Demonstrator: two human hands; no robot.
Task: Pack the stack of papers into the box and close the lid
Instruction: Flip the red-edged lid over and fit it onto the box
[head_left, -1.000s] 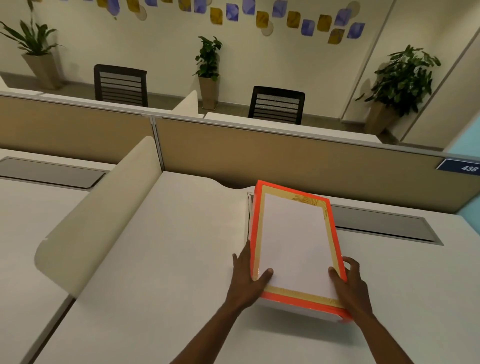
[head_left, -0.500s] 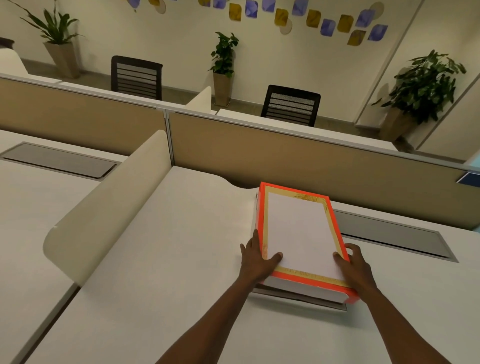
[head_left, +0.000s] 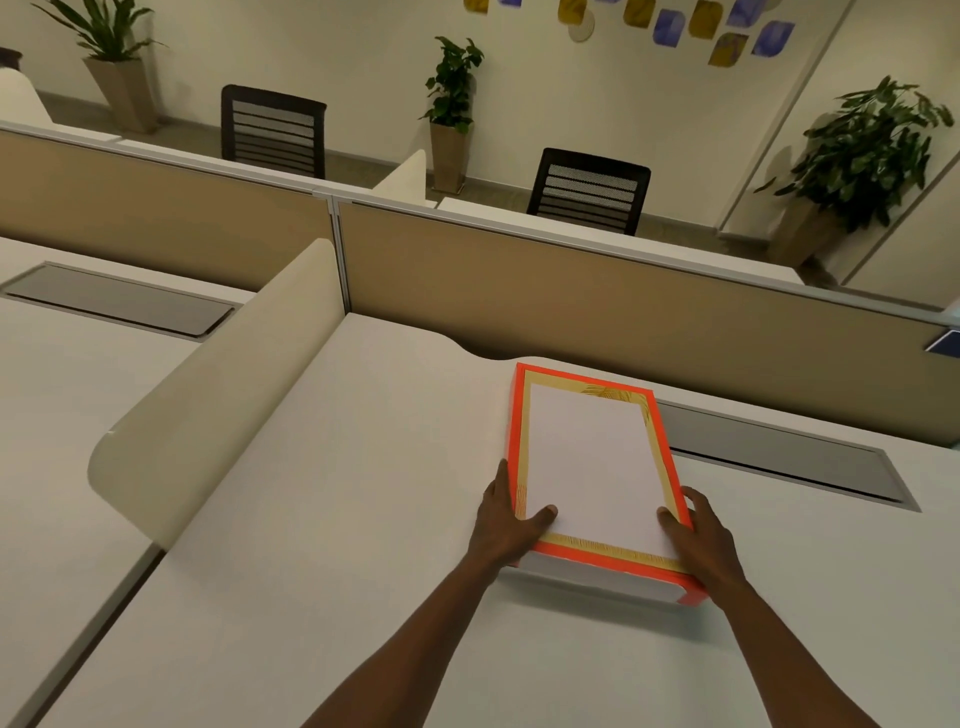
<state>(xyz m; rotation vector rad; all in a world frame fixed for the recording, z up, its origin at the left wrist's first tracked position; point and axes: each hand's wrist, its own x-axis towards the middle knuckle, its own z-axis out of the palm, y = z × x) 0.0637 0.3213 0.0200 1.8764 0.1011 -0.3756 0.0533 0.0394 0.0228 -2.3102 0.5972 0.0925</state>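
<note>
**A:** Start wide. What's around you?

**B:** You're at a white desk (head_left: 322, 519) with a tan partition (head_left: 597, 306) across the back and a curved cream divider (head_left: 218, 395) off to your left. A grey cable hatch (head_left: 779, 457) is set into the desk just beyond the box's right side. Nothing loose lies near.

**A:** And the box?

**B:** The orange-edged box (head_left: 597, 574) lies flat before you, a little right of centre, its long axis running away from you toward the partition. Its lid (head_left: 592, 457), white with a gold border, is on top. At the near end a grey band shows beneath the lid's rim, so I judge it not quite seated there. The papers are out of sight, presumably inside.

**A:** My hands?

**B:** Your left hand (head_left: 506, 525) wraps the near left corner, thumb on top, fingers down the side. Your right hand (head_left: 701, 540) does the same at the near right corner. Both clasp the lid, equally close.

**A:** So the move?

**B:** Likely straight down at the near end. The path is clear; just press evenly so the lid doesn't skew.
</note>
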